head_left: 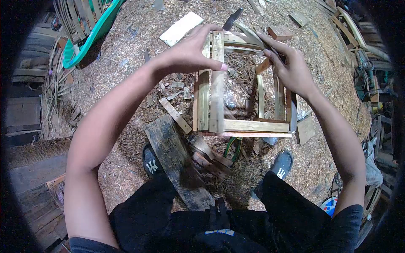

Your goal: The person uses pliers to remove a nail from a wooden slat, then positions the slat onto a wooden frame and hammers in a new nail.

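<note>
A rectangular wooden frame (257, 125) made of several slats stands in front of me, above the shavings. My left hand (192, 52) grips an upright wooden slat (217, 90) along its left side, thumb across the face and fingers at the far end. The slat looks slightly blurred. At the frame's far right corner, my right hand (291, 69) closes around a thin wooden strip (249, 33) slanting toward the upper left. Its fingertips partly hide the strip. A dark flat blade-like piece (232, 19) shows just beyond the frame's far edge.
Wood shavings (126, 84) cover the ground. A dark weathered plank (175, 156) lies between my feet, beside wood offcuts (209, 156). A pale board (181, 28) and a wood block (280, 32) lie farther off. A green-rimmed container (90, 40) with slats stands at upper left.
</note>
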{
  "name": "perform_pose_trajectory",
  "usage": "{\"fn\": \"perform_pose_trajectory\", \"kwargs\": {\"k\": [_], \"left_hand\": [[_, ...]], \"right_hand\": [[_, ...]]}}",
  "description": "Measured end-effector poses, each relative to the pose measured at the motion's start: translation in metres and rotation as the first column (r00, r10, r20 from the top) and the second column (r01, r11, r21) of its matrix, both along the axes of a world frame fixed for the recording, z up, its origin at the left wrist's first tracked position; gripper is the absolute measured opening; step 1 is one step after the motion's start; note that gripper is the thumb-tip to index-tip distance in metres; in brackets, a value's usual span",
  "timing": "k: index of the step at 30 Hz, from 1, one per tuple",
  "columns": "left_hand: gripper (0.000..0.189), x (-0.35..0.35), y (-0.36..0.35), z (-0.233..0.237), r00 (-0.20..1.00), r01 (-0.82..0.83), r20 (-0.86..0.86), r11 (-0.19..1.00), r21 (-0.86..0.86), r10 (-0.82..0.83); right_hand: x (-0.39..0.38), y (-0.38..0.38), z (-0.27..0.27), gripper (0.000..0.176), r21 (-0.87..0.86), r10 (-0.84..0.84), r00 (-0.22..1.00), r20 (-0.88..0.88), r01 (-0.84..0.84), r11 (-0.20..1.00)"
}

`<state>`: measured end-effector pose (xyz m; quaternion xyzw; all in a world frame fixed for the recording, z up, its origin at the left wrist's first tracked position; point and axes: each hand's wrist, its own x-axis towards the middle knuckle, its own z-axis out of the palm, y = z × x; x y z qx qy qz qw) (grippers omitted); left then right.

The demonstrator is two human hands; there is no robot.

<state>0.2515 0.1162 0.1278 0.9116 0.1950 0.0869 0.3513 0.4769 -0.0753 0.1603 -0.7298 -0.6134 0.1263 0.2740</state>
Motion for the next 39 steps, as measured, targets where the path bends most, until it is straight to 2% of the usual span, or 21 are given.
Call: {"fn": "perform_pose_trajectory", "kwargs": {"k": [2,4,8,11,13,19,22,26,29,35,37,39], "left_hand": [[0.105,0.0,0.002,-0.001,0.999,0.04,0.016,0.999,0.003,-0.04],[0.105,-0.002,-0.002,-0.001,1.0,0.0,-0.002,1.0,-0.018,0.0],[0.107,-0.004,-0.002,-0.002,0.999,0.016,0.036,1.0,0.013,-0.017],[0.107,-0.003,-0.002,0.0,0.998,0.034,0.049,0.999,0.03,-0.036],[0.107,-0.002,-0.005,0.001,1.0,-0.03,0.003,0.999,-0.015,0.03],[0.107,-0.003,-0.004,-0.003,0.999,-0.016,0.043,0.999,0.035,0.014],[0.106,-0.002,-0.004,-0.005,0.999,-0.02,0.042,1.0,-0.017,0.021],[0.106,-0.004,-0.003,-0.007,0.998,-0.012,0.068,1.0,0.001,0.012],[0.107,-0.004,-0.001,-0.008,0.999,-0.019,0.046,1.0,0.004,0.019],[0.109,-0.005,0.0,-0.009,0.998,0.004,0.059,1.0,0.015,-0.005],[0.108,-0.005,0.001,-0.01,0.997,0.01,0.076,0.999,0.03,-0.013],[0.108,-0.005,0.003,-0.01,0.996,0.024,0.085,1.0,0.003,-0.024]], "right_hand": [[0.001,0.0,0.0,0.043,0.06,0.026,1.0,-0.002,-0.026,0.998],[-0.001,0.0,0.003,0.042,-0.012,-0.003,1.0,-0.024,0.003,1.0],[0.001,0.0,-0.002,0.043,-0.002,-0.013,0.999,-0.036,0.013,1.0],[0.004,0.001,-0.006,0.043,0.088,0.048,0.999,-0.014,-0.046,0.995],[0.001,0.001,0.002,0.044,-0.044,-0.013,1.0,-0.004,0.013,0.999],[0.003,0.001,-0.003,0.045,0.019,0.008,1.0,-0.012,-0.008,1.0],[0.003,0.001,-0.005,0.045,0.035,0.016,0.999,-0.035,-0.015,0.999],[0.003,0.001,-0.003,0.044,-0.037,-0.011,0.999,-0.04,0.01,0.999],[0.003,0.002,-0.003,0.043,0.025,0.025,1.0,0.003,-0.025,0.999],[0.005,0.002,-0.004,0.044,-0.087,0.005,1.0,0.004,-0.005,0.996],[0.014,0.004,-0.017,0.044,0.055,0.069,0.993,0.094,-0.074,0.996],[0.012,0.004,-0.014,0.045,0.05,0.061,0.996,0.071,-0.064,0.997]]}}
